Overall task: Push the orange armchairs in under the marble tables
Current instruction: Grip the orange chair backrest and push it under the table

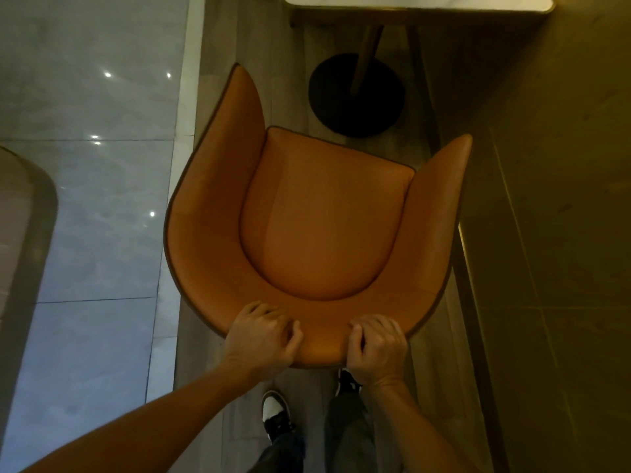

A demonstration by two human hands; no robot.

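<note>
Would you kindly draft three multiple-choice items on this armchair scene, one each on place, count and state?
1. Where is the white marble table relative to the orange leather armchair?
A. Ahead of its open front
B. Behind its backrest
C. On its seat

2. How many hands grip the chair's backrest?
A. None
B. One
C. Two

3. What is the armchair's state?
A. Tipped on its side
B. Upright, not yet under the table
C. Fully tucked under the table

Answers: 1 A, the table sits beyond the chair's arms, past the round black table base. 2 C, the left hand and right hand both clasp the rim. 3 B, the whole seat shows, short of the tabletop.
</note>
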